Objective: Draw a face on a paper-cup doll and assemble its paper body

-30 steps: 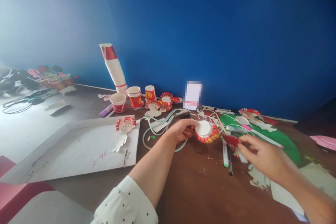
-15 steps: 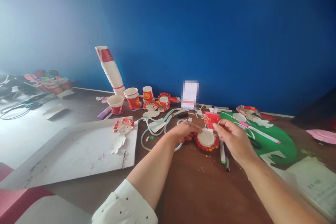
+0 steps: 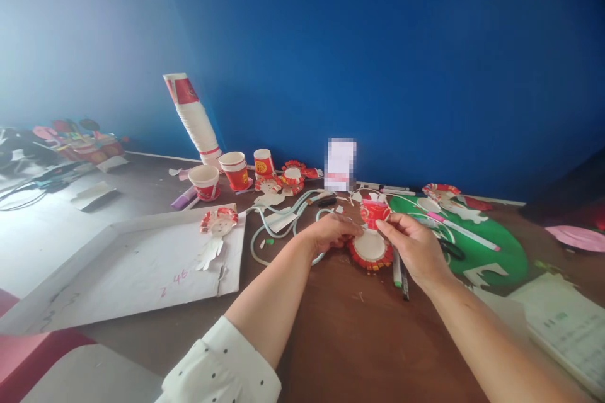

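A cut paper cup (image 3: 370, 245) lies on the brown table, its round white base ringed by a folded red fringe. A red part of the cup wall (image 3: 374, 212) stands up behind the base, seemingly joined by a narrow white neck. My right hand (image 3: 416, 250) pinches the right side of that red part between thumb and fingers. At the left edge of the base, my left hand (image 3: 333, 232) has its fingers bent and closed on the cutout near the neck; its fingertips are partly hidden. Beside the fringe lie a green-tipped marker (image 3: 397, 272) and a black pen (image 3: 405, 283).
A green round sheet (image 3: 501, 252) bears a pink marker (image 3: 466, 232) and dark-handled scissors (image 3: 451, 249). Paper cups (image 3: 204, 182) and a leaning cup stack (image 3: 196, 126) stand near the blue wall. A white box lid (image 3: 137, 271), pale cable (image 3: 255, 245) and other cutouts (image 3: 220, 221) lie leftward.
The view has shifted slightly, so most things sit a little further left and higher. Both hands keep their hold on the cutout, with little other movement.
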Demonstrator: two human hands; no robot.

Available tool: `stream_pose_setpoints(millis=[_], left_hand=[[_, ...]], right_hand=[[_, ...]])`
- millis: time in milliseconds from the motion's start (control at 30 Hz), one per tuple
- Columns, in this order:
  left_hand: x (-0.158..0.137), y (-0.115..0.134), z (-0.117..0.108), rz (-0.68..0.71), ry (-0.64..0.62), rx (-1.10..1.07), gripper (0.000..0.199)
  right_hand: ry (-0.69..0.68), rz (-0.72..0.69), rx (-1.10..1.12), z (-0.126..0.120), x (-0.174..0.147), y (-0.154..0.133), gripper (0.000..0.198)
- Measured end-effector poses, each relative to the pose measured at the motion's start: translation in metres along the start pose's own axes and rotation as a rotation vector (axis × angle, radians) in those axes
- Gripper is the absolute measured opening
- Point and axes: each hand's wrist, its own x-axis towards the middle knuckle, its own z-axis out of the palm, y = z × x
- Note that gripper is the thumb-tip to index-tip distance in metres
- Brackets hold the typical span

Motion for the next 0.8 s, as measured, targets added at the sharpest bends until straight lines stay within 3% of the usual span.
stream_pose_setpoints(millis=[467, 800], left_hand=[[-0.0012, 0.0020, 0.0005, -0.017, -0.023, -0.016, 0.028], [-0.0007, 0.0013, -0.0004, -0.018, -0.044, -0.033, 0.027]], right_hand=[[0.003, 0.021, 0.011, 0.0019, -0.0008, 0.0025, 0.041], [0.018, -0.012, -0.097, 0.0013, -0.0026, 0.0007, 0.044]])
